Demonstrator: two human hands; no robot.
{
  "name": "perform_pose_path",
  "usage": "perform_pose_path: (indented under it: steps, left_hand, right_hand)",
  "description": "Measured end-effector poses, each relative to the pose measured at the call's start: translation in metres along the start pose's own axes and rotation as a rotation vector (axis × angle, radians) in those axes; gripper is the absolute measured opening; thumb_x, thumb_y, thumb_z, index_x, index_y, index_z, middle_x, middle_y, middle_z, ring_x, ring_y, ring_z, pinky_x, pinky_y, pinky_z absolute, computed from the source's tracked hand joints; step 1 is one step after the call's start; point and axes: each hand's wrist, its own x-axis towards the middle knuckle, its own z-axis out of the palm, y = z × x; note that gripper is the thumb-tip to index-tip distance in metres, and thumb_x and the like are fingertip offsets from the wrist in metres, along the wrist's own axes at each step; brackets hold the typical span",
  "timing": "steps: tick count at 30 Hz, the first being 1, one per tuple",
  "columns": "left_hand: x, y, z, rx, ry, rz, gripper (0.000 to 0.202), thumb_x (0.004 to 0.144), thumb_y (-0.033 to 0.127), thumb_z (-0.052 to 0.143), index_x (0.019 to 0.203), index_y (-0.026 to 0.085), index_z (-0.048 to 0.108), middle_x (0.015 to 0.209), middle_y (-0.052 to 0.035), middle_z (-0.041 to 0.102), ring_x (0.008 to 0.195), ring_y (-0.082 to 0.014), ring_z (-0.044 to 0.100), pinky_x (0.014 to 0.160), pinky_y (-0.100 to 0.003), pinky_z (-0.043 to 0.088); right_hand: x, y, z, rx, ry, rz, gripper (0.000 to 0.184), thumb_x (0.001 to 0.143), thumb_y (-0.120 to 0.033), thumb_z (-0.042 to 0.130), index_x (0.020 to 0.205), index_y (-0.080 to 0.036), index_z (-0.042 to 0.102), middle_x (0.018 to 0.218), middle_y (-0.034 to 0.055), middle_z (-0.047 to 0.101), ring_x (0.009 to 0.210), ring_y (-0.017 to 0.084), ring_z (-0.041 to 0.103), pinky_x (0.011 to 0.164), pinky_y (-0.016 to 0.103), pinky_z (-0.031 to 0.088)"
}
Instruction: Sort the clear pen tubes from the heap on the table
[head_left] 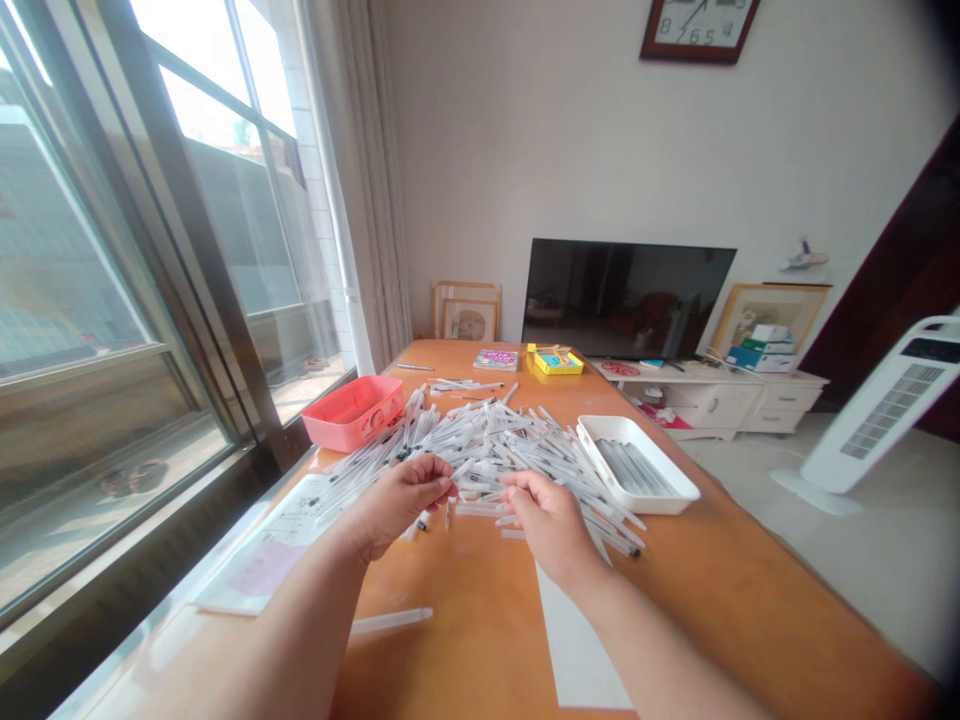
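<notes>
A big heap of clear pen parts (480, 440), many with black ends, spreads over the wooden table. At its near edge my left hand (412, 497) is closed in a pinch, thumb against the fingers; a small dark-tipped piece (448, 514) shows just below the fingertips. My right hand (551, 520) faces it a short way off, thumb and forefinger also pinched. Pale pen parts lie behind its fingertips, so what it grips is unclear. One loose clear pen barrel (392, 621) lies nearer me, beside my left forearm.
A coral-red plastic box (330, 430) stands at the left edge. At right is a white tray (679, 503) holding a row of pens. A booklet (255, 570) and a white sheet (574, 650) lie nearer. A yellow box (562, 368) and a magazine (495, 360) are at the far end.
</notes>
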Motion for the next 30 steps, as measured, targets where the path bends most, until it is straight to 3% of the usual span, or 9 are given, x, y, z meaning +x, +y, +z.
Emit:
perform_pose_path:
  steps: [6, 11, 20, 26, 30]
  left_hand:
    - [0.004, -0.007, -0.010, -0.131, 0.075, 0.016, 0.029, 0.078, 0.039, 0.074, 0.090, 0.016, 0.060, 0.082, -0.0036, 0.066, 0.070, -0.0129, 0.054, 0.067, -0.026, 0.040]
    - [0.005, -0.009, -0.012, -0.158, 0.127, 0.039, 0.028, 0.078, 0.037, 0.073, 0.090, 0.016, 0.060, 0.083, -0.0044, 0.067, 0.073, -0.0143, 0.056, 0.067, -0.026, 0.040]
    - [0.004, -0.005, -0.016, -0.208, 0.212, 0.039, 0.026, 0.077, 0.034, 0.071, 0.088, 0.015, 0.058, 0.082, -0.0055, 0.068, 0.068, -0.0123, 0.053, 0.066, -0.026, 0.040]
    - [0.004, -0.006, -0.014, -0.210, 0.202, 0.018, 0.024, 0.078, 0.034, 0.071, 0.088, 0.016, 0.059, 0.082, -0.0047, 0.068, 0.065, -0.0122, 0.053, 0.065, -0.026, 0.039]
    - [0.004, -0.007, -0.014, -0.207, 0.198, 0.008, 0.024, 0.078, 0.035, 0.071, 0.087, 0.016, 0.060, 0.082, -0.0050, 0.068, 0.066, -0.0131, 0.054, 0.065, -0.027, 0.039]
  right_hand:
    - [0.001, -0.003, 0.010, -0.360, -0.087, -0.199, 0.022, 0.088, -0.025, 0.054, 0.096, -0.021, 0.074, 0.088, 0.0033, 0.072, 0.084, 0.020, 0.066, 0.077, 0.031, 0.050]
    - [0.000, -0.023, 0.038, -0.633, -0.267, -0.300, 0.016, 0.085, -0.018, 0.056, 0.083, -0.021, 0.072, 0.089, 0.0045, 0.070, 0.086, 0.018, 0.065, 0.080, 0.028, 0.047]
    - [0.012, -0.025, 0.096, -1.008, -0.445, -0.427, 0.026, 0.092, -0.021, 0.051, 0.109, -0.015, 0.069, 0.108, 0.0156, 0.070, 0.093, 0.027, 0.068, 0.078, 0.034, 0.050]
    - [0.012, -0.029, 0.103, -1.087, -0.474, -0.459, 0.029, 0.091, -0.019, 0.050, 0.115, -0.015, 0.066, 0.108, 0.0168, 0.071, 0.090, 0.028, 0.070, 0.076, 0.035, 0.052]
    - [0.010, -0.034, 0.104, -1.098, -0.493, -0.389, 0.026, 0.090, -0.018, 0.051, 0.112, -0.015, 0.065, 0.102, 0.0159, 0.072, 0.087, 0.027, 0.071, 0.071, 0.033, 0.052]
